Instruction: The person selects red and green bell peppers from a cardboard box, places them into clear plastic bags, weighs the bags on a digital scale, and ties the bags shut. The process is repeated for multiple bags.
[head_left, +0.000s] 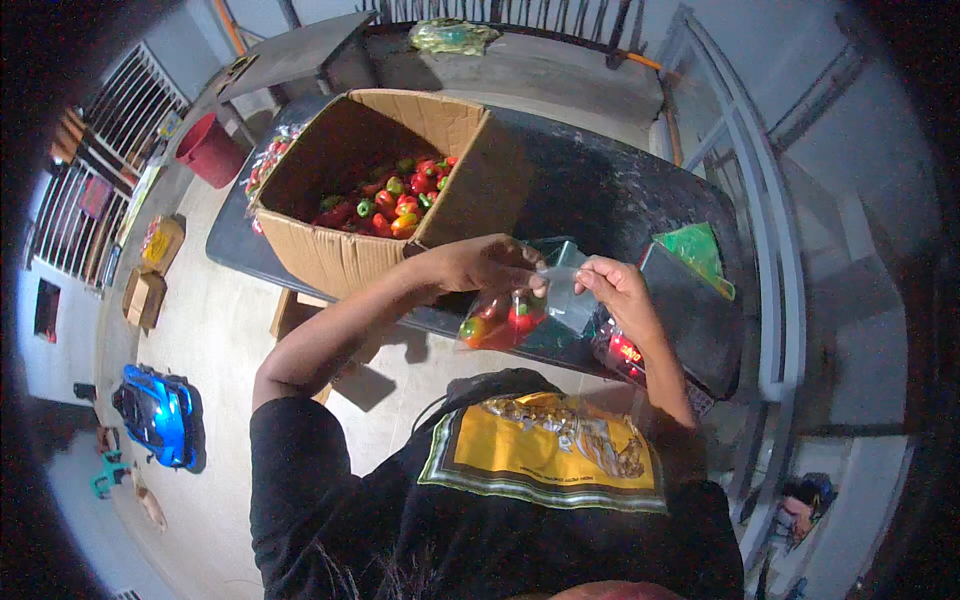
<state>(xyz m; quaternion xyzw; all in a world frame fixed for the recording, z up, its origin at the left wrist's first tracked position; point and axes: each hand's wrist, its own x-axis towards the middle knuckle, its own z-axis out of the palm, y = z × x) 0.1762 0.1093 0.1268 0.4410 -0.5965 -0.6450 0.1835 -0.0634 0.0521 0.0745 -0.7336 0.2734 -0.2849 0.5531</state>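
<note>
A clear plastic bag (571, 302) hangs between my two hands, with a few red and orange peppers (522, 319) inside its lower left part. My left hand (492, 264) is closed on the bag's upper edge above the peppers. On the other side, the fingertips of my right hand (612, 284) pinch the plastic. Just beyond my left forearm stands an open cardboard box (345, 255), partly filled with red, orange and green peppers (408, 196). Below my right hand, a digital scale (622, 352) shows lit red digits, partly hidden by my right wrist.
The box rests on a dark table (590, 170). A green plastic bag (697, 258) lies toward the table's right side. On the floor to the left are a red bucket (211, 151), a blue toy car (160, 415) and a small cardboard box (145, 298). Metal framing (765, 220) borders the right.
</note>
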